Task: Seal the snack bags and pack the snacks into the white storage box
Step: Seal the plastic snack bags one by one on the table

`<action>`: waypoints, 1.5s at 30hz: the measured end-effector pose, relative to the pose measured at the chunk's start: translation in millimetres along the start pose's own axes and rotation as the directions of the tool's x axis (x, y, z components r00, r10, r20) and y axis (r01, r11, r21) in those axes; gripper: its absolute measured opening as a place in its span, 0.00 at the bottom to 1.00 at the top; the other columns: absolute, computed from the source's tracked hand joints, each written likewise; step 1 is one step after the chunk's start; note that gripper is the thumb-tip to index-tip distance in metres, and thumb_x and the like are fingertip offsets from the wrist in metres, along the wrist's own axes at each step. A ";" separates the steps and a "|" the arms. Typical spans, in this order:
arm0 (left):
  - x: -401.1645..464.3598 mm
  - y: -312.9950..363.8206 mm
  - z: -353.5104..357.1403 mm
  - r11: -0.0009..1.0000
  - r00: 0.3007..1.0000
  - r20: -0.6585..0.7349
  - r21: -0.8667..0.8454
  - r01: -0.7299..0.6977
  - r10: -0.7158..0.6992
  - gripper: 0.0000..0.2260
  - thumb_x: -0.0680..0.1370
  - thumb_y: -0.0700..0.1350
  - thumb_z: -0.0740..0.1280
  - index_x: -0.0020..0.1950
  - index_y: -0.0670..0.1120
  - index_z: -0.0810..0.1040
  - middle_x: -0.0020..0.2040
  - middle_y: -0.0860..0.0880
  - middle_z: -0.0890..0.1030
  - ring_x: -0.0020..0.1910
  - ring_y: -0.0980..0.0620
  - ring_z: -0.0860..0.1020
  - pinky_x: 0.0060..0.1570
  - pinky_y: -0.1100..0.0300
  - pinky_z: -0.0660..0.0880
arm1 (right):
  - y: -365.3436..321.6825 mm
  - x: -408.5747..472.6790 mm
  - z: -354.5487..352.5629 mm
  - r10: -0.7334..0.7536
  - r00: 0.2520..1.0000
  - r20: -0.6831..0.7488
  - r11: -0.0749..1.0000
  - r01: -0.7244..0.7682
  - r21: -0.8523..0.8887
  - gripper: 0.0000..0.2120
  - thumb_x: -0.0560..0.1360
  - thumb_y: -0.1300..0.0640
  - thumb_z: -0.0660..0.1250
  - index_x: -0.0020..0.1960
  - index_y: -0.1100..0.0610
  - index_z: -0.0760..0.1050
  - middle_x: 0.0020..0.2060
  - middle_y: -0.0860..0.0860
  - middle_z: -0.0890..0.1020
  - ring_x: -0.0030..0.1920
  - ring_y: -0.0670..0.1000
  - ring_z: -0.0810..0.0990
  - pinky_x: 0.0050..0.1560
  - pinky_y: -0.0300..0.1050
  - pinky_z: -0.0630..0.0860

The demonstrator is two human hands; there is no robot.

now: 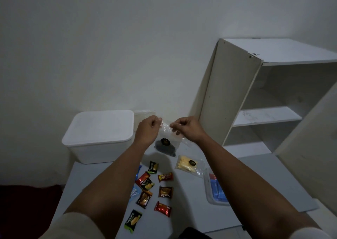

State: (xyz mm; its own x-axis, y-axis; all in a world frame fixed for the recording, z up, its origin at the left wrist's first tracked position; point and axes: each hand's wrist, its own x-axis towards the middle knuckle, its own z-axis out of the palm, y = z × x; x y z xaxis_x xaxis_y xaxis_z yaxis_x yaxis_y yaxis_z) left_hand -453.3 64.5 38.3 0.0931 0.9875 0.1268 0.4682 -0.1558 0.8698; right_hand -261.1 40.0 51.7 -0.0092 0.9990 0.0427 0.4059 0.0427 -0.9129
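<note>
A clear snack bag with dark contents and a black sticker hangs in the air above the white table. My left hand pinches its top edge on the left and my right hand pinches it on the right. The white storage box stands at the table's far left with its lid on. A second clear bag of pale yellow sticks lies flat on the table. Several small wrapped snacks, among them a brown packet and a red one, are scattered nearer to me.
A white open shelf unit stands at the right against the wall. A clear tray with blue items sits at the table's right. Another clear bag lies behind the box. A dark red surface lies left of the table.
</note>
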 end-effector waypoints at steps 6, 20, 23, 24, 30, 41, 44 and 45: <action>-6.6 5.3 9.8 0.986 0.977 -0.133 -0.036 0.161 -0.164 0.19 0.78 0.62 0.67 0.41 0.46 0.75 0.38 0.49 0.81 0.41 0.48 0.80 0.43 0.51 0.78 | 9.8 -4.6 16.0 0.024 0.996 -0.091 0.995 -0.032 -0.091 0.09 0.77 0.52 0.73 0.46 0.58 0.87 0.36 0.50 0.87 0.34 0.48 0.84 0.41 0.44 0.81; -9.4 17.4 12.8 0.845 0.900 0.290 -0.338 0.414 -0.325 0.08 0.81 0.39 0.58 0.46 0.41 0.75 0.45 0.40 0.80 0.44 0.45 0.80 0.45 0.52 0.83 | 1.6 -18.2 21.7 0.008 1.000 -0.002 0.999 -0.008 0.053 0.10 0.78 0.52 0.72 0.49 0.59 0.86 0.41 0.54 0.87 0.43 0.49 0.85 0.45 0.48 0.82; -8.4 12.6 9.4 0.915 0.917 0.304 -0.225 0.333 -0.259 0.10 0.81 0.40 0.57 0.42 0.43 0.74 0.42 0.40 0.81 0.43 0.45 0.80 0.54 0.43 0.81 | 3.0 -14.9 21.0 0.081 0.997 0.015 0.991 -0.082 0.109 0.08 0.79 0.58 0.71 0.48 0.64 0.84 0.39 0.55 0.86 0.39 0.47 0.84 0.44 0.47 0.80; -9.2 11.6 8.2 0.937 0.927 0.299 -0.193 0.292 -0.228 0.11 0.81 0.40 0.57 0.41 0.43 0.74 0.41 0.41 0.81 0.43 0.45 0.80 0.55 0.41 0.80 | 2.6 -14.2 21.5 0.089 0.996 0.017 0.990 -0.090 0.110 0.08 0.79 0.59 0.70 0.48 0.64 0.83 0.37 0.53 0.85 0.38 0.46 0.83 0.43 0.46 0.80; -14.0 16.3 0.2 0.979 0.956 0.261 -0.117 0.170 -0.135 0.11 0.81 0.40 0.57 0.40 0.44 0.74 0.40 0.42 0.80 0.42 0.46 0.79 0.54 0.41 0.79 | -1.7 -12.4 26.7 0.093 0.996 0.013 0.986 -0.094 0.139 0.07 0.79 0.61 0.68 0.48 0.65 0.82 0.36 0.53 0.84 0.36 0.47 0.82 0.42 0.47 0.81; -15.7 25.8 -2.7 0.997 0.960 0.274 -0.022 0.076 -0.067 0.15 0.82 0.46 0.62 0.36 0.46 0.71 0.34 0.48 0.80 0.34 0.50 0.76 0.41 0.52 0.76 | -6.8 -6.9 20.8 0.089 0.996 0.011 0.986 -0.090 0.138 0.08 0.81 0.64 0.66 0.52 0.69 0.81 0.36 0.55 0.83 0.35 0.46 0.83 0.40 0.42 0.81; -15.5 24.4 -3.4 0.996 0.961 0.272 -0.047 0.071 -0.055 0.14 0.79 0.50 0.62 0.35 0.46 0.71 0.36 0.43 0.80 0.38 0.48 0.79 0.51 0.41 0.80 | -10.3 -8.3 18.5 0.101 0.995 -0.003 0.981 -0.099 0.170 0.08 0.81 0.65 0.66 0.53 0.70 0.80 0.35 0.52 0.83 0.34 0.44 0.83 0.38 0.40 0.80; -13.9 24.3 -2.9 0.995 0.964 0.259 -0.058 0.077 -0.060 0.14 0.78 0.51 0.62 0.36 0.45 0.71 0.37 0.40 0.80 0.38 0.47 0.79 0.52 0.39 0.80 | -11.5 -9.0 17.9 0.098 0.995 -0.001 0.979 -0.096 0.180 0.08 0.81 0.66 0.66 0.53 0.71 0.80 0.35 0.52 0.83 0.34 0.44 0.84 0.37 0.38 0.79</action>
State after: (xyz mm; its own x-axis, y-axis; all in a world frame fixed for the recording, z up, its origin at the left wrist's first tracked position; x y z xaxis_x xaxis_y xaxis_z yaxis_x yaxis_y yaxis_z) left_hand -445.8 47.0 59.1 0.2893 0.9558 -0.0530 0.4226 -0.0779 0.9030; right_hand -282.0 30.7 54.5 0.0319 0.9984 -0.0464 0.2340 -0.0526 -0.9708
